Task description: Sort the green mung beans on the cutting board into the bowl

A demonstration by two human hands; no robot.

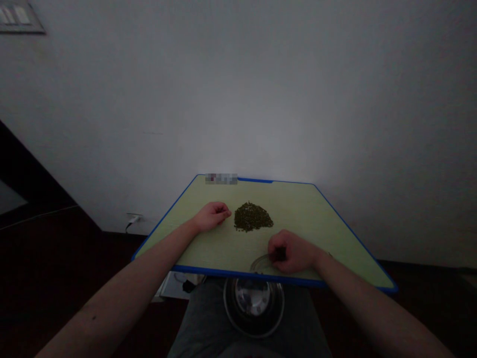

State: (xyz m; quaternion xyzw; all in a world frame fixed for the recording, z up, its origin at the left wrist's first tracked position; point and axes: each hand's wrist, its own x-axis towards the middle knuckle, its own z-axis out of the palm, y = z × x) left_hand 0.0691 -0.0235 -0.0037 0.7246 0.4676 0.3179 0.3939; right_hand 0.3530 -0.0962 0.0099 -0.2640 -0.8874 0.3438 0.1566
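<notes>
Left hand [212, 216] closed, beside mung beans [253, 217]

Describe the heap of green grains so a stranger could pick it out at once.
On the pale green, blue-edged board, look between the left hand and the right hand. The heap of green grains is the one dark mound there, touching neither.

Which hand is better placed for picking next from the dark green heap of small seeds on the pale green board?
Probably left: the left hand rests just beside the dark green heap of small seeds. The right hand is curled over a round clear dish near the board's front edge.
</notes>
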